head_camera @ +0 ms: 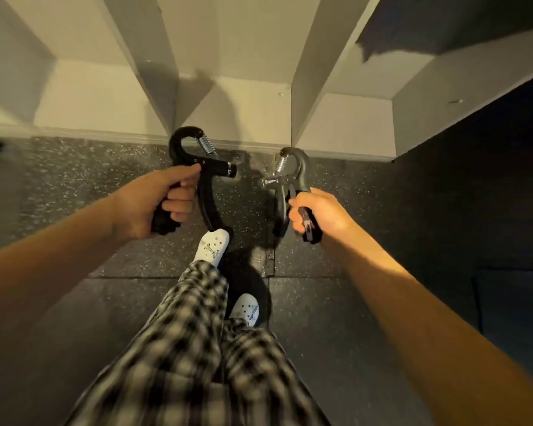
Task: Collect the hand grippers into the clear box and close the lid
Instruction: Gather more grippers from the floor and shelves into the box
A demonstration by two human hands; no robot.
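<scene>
Hand grippers filled both my hands: the black hand gripper [206, 196] in my left hand [154, 204] and the grey hand gripper [286, 184] in my right hand [320, 210]. Both forearms were stretched forward and slightly inward, so the 2 tools hung well apart above the floor [74, 179], near the foot of the white shelf unit [234, 106].

My left fingers were curled round 1 ribbed handle, with the thumb lying along the top toward the pivot. The other handle was free and swept down in a smooth curve. My right fingers were wrapped round 1 handle too, knuckles outward, with the second handle free on the inner side.

Each tool had a rounded hook at the top, a bright coiled steel spring beneath it and a short knob sticking out sideways toward the other. The black one looked matte, the grey one slightly glossy.

The floor was dark speckled matting laid in tiles with visible seams. Below my arms were my checked trousers [191, 333] and white perforated clogs [213, 245].
</scene>
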